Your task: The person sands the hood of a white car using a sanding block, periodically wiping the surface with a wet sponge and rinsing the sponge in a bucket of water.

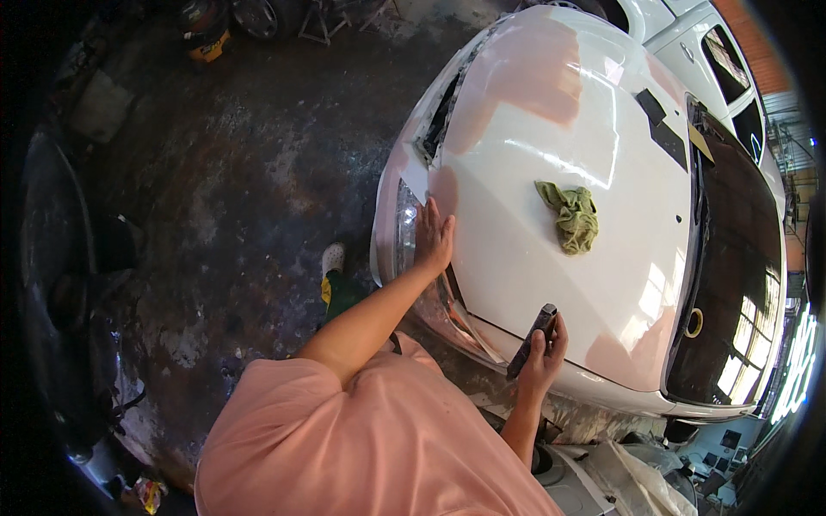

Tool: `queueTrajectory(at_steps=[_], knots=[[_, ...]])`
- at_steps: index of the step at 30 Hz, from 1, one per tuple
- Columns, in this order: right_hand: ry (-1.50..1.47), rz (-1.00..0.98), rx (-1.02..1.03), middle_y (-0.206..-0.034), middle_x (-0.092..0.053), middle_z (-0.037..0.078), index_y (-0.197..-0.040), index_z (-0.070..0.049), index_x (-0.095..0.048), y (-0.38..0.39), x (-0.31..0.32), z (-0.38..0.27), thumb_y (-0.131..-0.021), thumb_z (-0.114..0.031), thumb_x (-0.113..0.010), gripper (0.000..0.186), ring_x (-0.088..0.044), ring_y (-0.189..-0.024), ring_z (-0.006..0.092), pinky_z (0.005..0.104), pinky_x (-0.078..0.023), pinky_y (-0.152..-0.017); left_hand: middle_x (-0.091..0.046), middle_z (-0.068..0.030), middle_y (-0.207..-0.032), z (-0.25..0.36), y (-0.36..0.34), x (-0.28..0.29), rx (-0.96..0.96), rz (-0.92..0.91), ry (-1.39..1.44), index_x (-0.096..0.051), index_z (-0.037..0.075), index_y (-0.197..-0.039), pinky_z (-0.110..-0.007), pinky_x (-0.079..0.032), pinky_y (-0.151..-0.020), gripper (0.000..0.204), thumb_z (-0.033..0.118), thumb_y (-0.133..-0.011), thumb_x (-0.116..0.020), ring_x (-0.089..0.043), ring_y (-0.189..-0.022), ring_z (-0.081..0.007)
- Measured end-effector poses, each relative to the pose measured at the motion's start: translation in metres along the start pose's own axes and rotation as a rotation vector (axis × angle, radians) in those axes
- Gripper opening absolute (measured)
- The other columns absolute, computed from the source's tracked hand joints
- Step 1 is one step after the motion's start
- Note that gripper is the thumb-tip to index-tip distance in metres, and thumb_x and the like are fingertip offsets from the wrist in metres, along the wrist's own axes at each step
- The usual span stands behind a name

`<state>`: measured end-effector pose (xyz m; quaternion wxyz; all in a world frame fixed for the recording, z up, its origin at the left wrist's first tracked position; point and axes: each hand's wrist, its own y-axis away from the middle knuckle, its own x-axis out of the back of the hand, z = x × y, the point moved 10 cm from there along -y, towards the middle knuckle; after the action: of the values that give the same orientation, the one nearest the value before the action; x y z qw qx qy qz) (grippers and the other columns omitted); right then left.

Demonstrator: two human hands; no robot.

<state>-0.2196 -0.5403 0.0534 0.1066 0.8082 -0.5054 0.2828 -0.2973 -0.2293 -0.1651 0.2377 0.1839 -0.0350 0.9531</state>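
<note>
The thing in hand is a dark sanding block [532,340], a narrow flat bar; I see it lying against the near edge of the white car hood [551,215], its long axis tilted, the upper end pointing up and to the right toward the windscreen [731,284], the lower end down and to the left toward the bumper seam; my right hand [544,357] is curled around its lower half, thumb alongside the bar, fingers wrapped shut on it, so the grip is closed on the block. My left hand [433,236] is spread flat and open, palm down, fingers together and pointing up the picture; it rests on the hood's left front corner, just beside the headlight [404,225], and holds nothing. Pinkish patches of filler or primer show on the hood, one under that left hand, a large one at the far end, another near the right front corner close to the block. A crumpled yellow-green rag [571,215] lies loose on the middle of the hood, well apart from both hands. Dark tape strips [662,125] sit near the windscreen's base. No open container shows near the hands; I cannot tell what the yellow and black canister [206,30] on the stained concrete floor [241,172] holds.
</note>
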Motion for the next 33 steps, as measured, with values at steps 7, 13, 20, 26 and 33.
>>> queueTrajectory(at_steps=[7, 13, 20, 26, 33], knots=[[-0.091, -0.053, -0.070, -0.133, -0.062, 0.008, -0.151, -0.004, -0.056, 0.008, -0.009, 0.001, -0.108, -0.019, -0.065, 0.046, -0.057, -0.115, 0.0185, 0.0337, -0.049, -0.097, -0.020, -0.0369, -0.170, 0.005, 0.023, 0.009, -0.015, -0.032, 0.016, -0.020, -0.010, -0.164, -0.060, -0.012, -0.130, 0.071, 0.039, -0.115, -0.037, -0.014, -0.157, -0.0584], [-0.027, -0.022, 0.049, -0.128, -0.061, 0.006, -0.151, -0.006, -0.056, 0.008, 0.000, -0.004, -0.108, -0.020, -0.065, 0.046, -0.057, -0.106, 0.0161, 0.0313, -0.050, -0.090, -0.030, -0.0459, -0.160, 0.029, 0.046, -0.002, -0.313, -0.006, -0.124, -0.040, -0.005, -0.151, -0.070, -0.017, -0.126, 0.047, 0.022, -0.113, -0.043, -0.028, -0.149, -0.0651], [-0.018, -0.006, 0.099, -0.119, -0.058, 0.003, -0.152, -0.006, -0.054, 0.011, -0.008, -0.007, -0.108, -0.021, -0.065, 0.048, -0.056, -0.095, 0.0110, 0.0273, -0.049, -0.081, -0.035, -0.0479, -0.155, 0.015, 0.066, -0.009, -0.552, -0.026, -0.385, -0.048, -0.006, -0.143, -0.071, -0.017, -0.125, 0.040, 0.017, -0.111, -0.048, -0.033, -0.147, -0.0642], [-0.351, 0.014, -0.053, -0.142, -0.057, 0.011, -0.159, -0.002, -0.042, -0.004, -0.023, -0.011, -0.111, -0.020, -0.060, 0.055, -0.056, -0.121, 0.0189, 0.0342, -0.049, -0.102, -0.042, -0.0314, -0.161, 0.002, 0.089, 0.014, -0.135, -0.311, -0.031, -0.040, -0.004, -0.159, -0.055, -0.026, -0.128, 0.063, 0.026, -0.107, -0.059, -0.033, -0.153, -0.0505], [-1.067, -0.002, -0.472, -0.129, -0.063, 0.005, -0.159, -0.015, -0.043, -0.035, -0.109, -0.018, -0.112, -0.023, -0.055, 0.049, -0.065, -0.102, 0.0161, 0.0400, -0.059, -0.085, -0.040, -0.0197, -0.167, 0.049, 0.095, 0.097, -0.180, -0.475, -0.198, -0.043, 0.008, -0.161, -0.050, -0.029, -0.127, 0.067, 0.023, -0.101, -0.070, -0.036, -0.155, -0.0394]])
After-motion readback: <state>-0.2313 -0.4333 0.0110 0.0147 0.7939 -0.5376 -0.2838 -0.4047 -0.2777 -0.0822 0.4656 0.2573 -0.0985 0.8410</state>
